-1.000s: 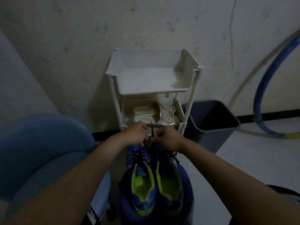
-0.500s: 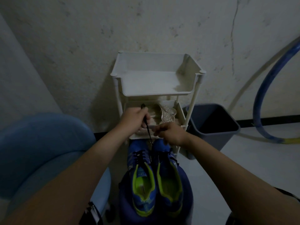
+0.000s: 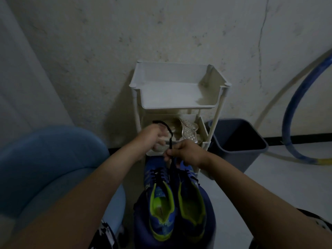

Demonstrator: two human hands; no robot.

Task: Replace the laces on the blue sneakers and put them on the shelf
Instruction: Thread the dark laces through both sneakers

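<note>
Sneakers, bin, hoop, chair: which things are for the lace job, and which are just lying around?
For the job: blue sneakers, black lace, white shelf, left hand, right hand.
Just lying about: grey bin, blue hoop, blue chair, sparkly sandals.

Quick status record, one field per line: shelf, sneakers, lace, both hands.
shelf: white, by the wall; lower tier holds glittery shoes
sneakers: blue, side by side, not on the shelf
lace: black, loops up from the sneakers
left hand: holds the lace in front of the lower tier
right hand: pinches the lace above the sneakers
</note>
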